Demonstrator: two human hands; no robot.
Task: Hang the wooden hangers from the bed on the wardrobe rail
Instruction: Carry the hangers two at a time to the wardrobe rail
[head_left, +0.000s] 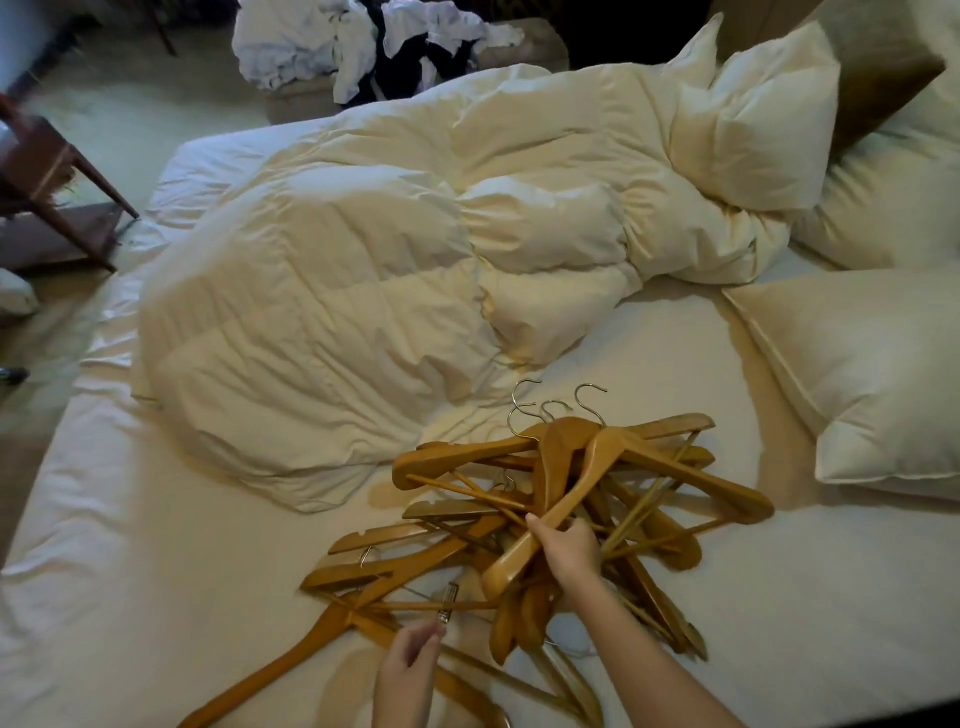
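Tangled heap of wooden hangers (545, 519) on the bed (130, 571) at six o'clock, right hand (563, 551) closed around one hanger's arm, left hand (410, 670) pinching a metal clip (448, 603), crumpled duvet (363, 291) at twelve o'clock.

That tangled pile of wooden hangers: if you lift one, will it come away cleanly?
Probably not. The wooden hangers lie crossed, bars and metal hooks interlocked, so neighbours may drag along. Each looks rigid, so it should keep its shape in the right hand.
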